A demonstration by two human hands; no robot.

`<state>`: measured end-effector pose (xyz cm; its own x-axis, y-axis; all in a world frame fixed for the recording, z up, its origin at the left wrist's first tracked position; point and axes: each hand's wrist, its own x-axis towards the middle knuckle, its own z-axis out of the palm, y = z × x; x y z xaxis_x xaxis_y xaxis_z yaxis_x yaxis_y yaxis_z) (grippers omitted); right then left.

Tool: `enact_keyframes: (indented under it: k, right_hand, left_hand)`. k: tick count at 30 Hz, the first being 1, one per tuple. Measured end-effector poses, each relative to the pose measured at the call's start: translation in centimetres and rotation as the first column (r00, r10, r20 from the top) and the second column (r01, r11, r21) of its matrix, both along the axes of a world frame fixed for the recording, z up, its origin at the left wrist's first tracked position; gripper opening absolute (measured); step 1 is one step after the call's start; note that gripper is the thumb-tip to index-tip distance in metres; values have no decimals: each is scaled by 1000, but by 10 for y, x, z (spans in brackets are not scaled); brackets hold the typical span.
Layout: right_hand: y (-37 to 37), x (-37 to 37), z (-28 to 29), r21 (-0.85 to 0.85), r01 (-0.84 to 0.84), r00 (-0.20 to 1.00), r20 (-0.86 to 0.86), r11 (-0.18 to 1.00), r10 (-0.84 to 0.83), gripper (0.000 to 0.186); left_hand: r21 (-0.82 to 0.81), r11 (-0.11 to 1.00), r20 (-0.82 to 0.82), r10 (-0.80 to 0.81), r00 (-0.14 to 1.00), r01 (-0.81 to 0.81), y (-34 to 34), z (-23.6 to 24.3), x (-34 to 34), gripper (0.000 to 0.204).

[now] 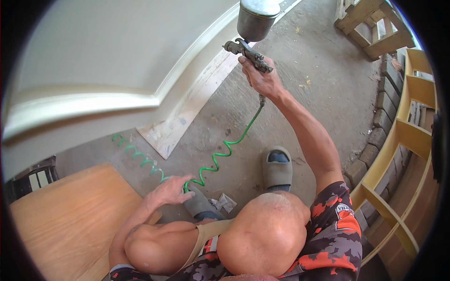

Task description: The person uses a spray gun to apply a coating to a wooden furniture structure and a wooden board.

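In my right hand (263,80), held out ahead, is a metal spray gun (251,55) with a round paint cup (258,21) on top. My fingers wrap its handle, and its nozzle points left toward a white moulded panel (108,51). From the base of the handle a green coiled air hose (216,159) runs down to my left hand (176,189). That hand is closed around the hose near my left knee. Beyond it, the coils carry on to the upper left, paler and whitish in part.
A paint-marked board (180,112) lies along the panel's foot. To the left is a wooden sheet (70,220). A wooden crate (375,28), a row of bricks (375,136) and a yellowish slatted frame (403,133) line the right. Crumpled paper (226,203) lies between my sandalled feet.
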<state>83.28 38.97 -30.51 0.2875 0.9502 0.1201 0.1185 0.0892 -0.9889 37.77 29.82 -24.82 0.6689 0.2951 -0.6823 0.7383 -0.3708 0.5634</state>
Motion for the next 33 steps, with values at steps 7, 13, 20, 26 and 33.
enact_keyframes:
  k: [7, 13, 20, 26, 33]
  right_hand:
    - [28, 69, -19, 41, 37, 998, -56, 998, -35, 38]
    - [48, 112, -31, 85, 110, 989, -108, 990, -101, 39]
    - [70, 157, -26, 76, 190, 979, 65, 979, -195, 42]
    - [76, 173, -6, 125, 291, 934, 176, 949, -310, 47]
    - [79, 158, 0, 258, 334, 908, 170, 907, -383, 40]
  left_hand:
    - [-155, 986, -143, -80, 986, 58, 8, 22, 58, 69]
    - [-78, 905, -316, -421, 850, 419, 15, 24, 101, 80]
    - [-65, 907, -134, -420, 898, 415, 15, -1, 125, 80]
    - [-242, 965, -197, -146, 969, 96, 9, -14, 138, 81]
    - [-415, 902, -275, 1, 962, -119, 9, -8, 160, 81]
